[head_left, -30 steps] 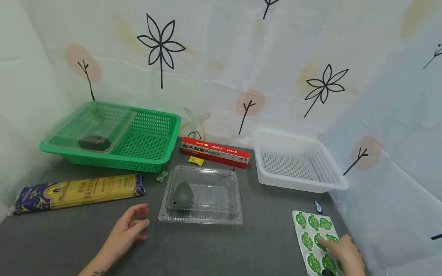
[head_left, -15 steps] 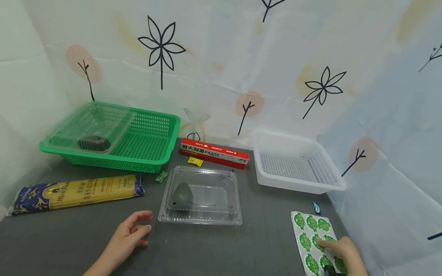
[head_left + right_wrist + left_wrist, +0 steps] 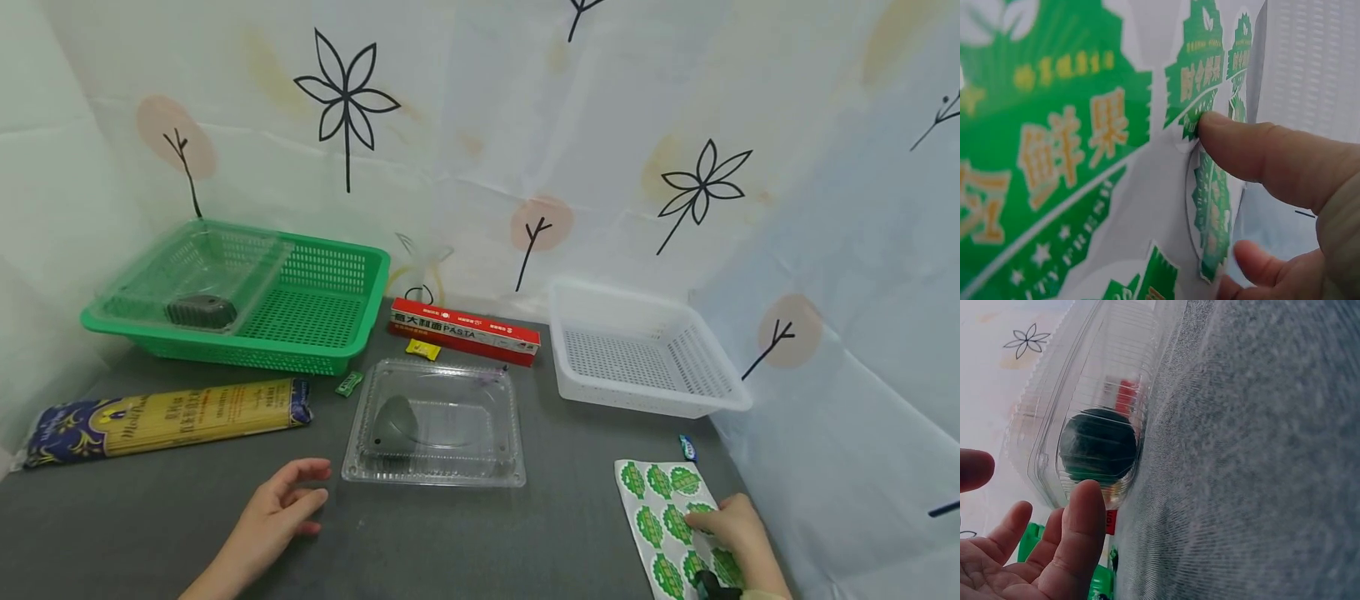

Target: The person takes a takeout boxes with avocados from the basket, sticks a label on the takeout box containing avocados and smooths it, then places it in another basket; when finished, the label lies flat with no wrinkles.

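Note:
My right hand [image 3: 735,533] holds a sheet of green stickers [image 3: 660,529] near its right edge. In the right wrist view the thumb presses on the printed face of the sticker sheet [image 3: 1166,187], and other fingers show beyond its edge. My left hand [image 3: 273,517] hovers over the table with fingers loosely bent and nothing in them. A clear plastic clamshell box [image 3: 465,425] with a dark grey-green rounded object [image 3: 395,423] inside lies just beyond it. The left wrist view shows the left hand [image 3: 1047,556] before that clear box [image 3: 1047,425].
A green basket [image 3: 330,358] at back left bears another clear container [image 3: 247,292] with a dark object. A white basket [image 3: 637,400] stands back right. Nearby lie a red pasta box [image 3: 465,333], a spaghetti packet [image 3: 180,421], and yellow [image 3: 423,349], green [image 3: 348,383] and blue [image 3: 687,448] small wrapped pieces.
The sticker sheet has shifted to the left with my right hand on it. My left hand moved slightly right earlier and has since stayed in place.

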A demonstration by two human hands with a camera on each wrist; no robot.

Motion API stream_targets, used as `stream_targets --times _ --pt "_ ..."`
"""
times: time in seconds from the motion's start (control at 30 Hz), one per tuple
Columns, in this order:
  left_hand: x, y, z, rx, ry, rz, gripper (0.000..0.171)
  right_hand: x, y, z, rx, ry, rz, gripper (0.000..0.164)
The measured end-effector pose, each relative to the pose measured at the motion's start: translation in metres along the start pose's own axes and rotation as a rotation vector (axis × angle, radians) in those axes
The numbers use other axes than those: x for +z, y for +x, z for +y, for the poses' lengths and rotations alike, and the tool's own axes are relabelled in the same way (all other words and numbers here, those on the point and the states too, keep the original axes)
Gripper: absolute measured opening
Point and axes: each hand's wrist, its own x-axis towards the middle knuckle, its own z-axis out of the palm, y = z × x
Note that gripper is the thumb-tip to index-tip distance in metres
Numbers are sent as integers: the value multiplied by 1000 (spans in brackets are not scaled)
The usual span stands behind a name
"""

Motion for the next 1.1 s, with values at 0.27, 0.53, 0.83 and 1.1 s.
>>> stream_targets --times 0.27,0.53,0.83,1.1 --pt "3 -5 6 49 -21 4 41 -3 -23 -23 -220 149 163 36" --pt "24 -13 32 325 -110 -61 33 -4 -94 -109 -674 766 297 19" --pt "74 -9 77 490 -367 -420 36 44 -154 -177 -926 1157 -79 7" --pt "83 -10 85 470 -376 -224 39 82 -163 -195 -1075 783 250 30"
